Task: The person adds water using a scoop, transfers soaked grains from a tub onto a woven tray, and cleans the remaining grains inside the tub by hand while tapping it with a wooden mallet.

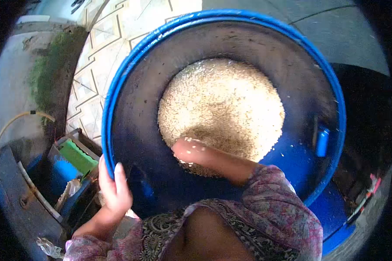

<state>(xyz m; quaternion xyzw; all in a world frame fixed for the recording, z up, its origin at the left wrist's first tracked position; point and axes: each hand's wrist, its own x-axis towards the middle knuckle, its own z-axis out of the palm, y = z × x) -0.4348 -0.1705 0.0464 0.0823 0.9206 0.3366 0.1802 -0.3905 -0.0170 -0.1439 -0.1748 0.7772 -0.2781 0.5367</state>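
A large blue plastic barrel (335, 91) stands open before me, its inner wall dark. Pale, kernel-like pieces (222, 87) lie in a wide heap at its bottom, too small to name surely. My left hand (115, 185) is closed round the barrel's rim at the lower left, thumb inside and fingers outside. Deep in the barrel, my right hand (189, 150) is sunk into the near left side of the heap. Several loose pieces cling to its back and wrist. Its fingers are hidden, so whether it holds any pieces does not show.
Left of the barrel stands a machine-like box with a green panel (76, 155) and a blue part. A pale hose (13, 122) curves along the far left wall. Patterned tiles (91, 78) cover the floor behind. A red-tipped rod (372, 187) lies at the right.
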